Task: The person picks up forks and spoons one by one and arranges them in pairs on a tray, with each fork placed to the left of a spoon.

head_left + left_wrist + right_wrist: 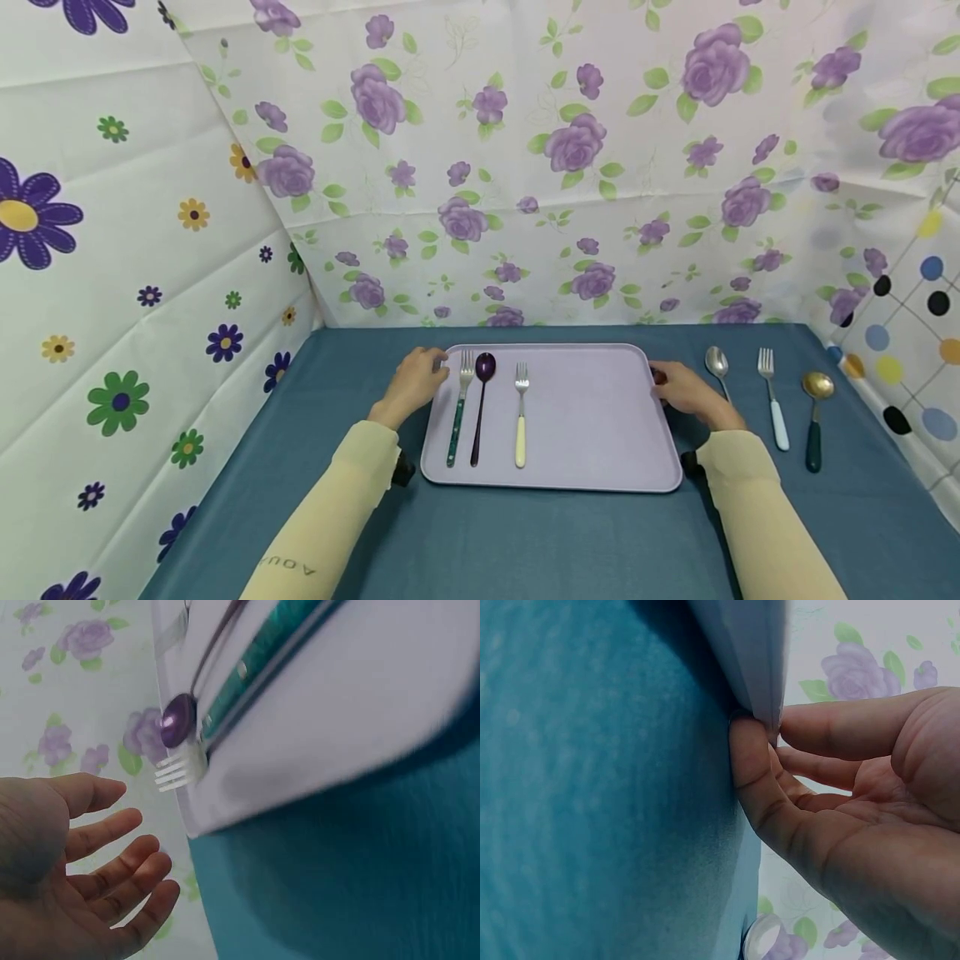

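A pale lilac tray lies on the blue-green tablecloth. On its left half are a fork with a green handle, a dark purple spoon and a fork with a cream handle. My left hand is at the tray's far left corner; in the left wrist view its fingers are spread and loosely bent, holding nothing. At the right side, my right hand pinches the tray's edge between thumb and fingers. Something small and dark brown shows by those fingers.
Right of the tray lie a silver spoon, a fork with a pale blue handle and a gold spoon with a dark green handle. Flowered cloth walls stand behind and at the left, with a dotted cloth at the right.
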Demonstrator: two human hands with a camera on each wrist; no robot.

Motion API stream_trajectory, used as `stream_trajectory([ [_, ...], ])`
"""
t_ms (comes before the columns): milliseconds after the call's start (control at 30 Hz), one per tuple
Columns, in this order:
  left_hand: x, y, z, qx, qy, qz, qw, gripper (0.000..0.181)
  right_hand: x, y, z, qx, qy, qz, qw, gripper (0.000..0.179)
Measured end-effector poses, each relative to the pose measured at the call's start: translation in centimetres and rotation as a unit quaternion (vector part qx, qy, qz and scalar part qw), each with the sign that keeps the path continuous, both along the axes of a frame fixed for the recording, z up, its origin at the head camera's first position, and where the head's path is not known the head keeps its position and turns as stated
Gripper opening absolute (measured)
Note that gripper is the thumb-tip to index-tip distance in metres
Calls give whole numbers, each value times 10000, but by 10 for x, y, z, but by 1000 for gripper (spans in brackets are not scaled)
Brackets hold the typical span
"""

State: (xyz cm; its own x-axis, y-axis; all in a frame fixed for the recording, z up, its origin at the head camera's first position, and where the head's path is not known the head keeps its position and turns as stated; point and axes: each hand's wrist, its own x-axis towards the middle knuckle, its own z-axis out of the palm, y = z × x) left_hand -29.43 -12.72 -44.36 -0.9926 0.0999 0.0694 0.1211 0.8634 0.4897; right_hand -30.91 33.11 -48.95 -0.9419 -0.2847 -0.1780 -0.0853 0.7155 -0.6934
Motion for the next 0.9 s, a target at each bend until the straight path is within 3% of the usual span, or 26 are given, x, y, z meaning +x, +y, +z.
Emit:
stream_trajectory([
  [433, -10, -20, -28, 182, -257, 81, 9995, 44, 3, 0, 1, 8, 35, -28, 10000, 57],
  [600, -12, -24, -34, 225, -423, 38, 9988, 46, 2, 0, 2, -7, 24, -6, 10000, 57],
  [900, -15, -25, -46, 446, -173, -273, 9985, 42, 3, -1, 4, -8, 51, 7, 10000, 57],
])
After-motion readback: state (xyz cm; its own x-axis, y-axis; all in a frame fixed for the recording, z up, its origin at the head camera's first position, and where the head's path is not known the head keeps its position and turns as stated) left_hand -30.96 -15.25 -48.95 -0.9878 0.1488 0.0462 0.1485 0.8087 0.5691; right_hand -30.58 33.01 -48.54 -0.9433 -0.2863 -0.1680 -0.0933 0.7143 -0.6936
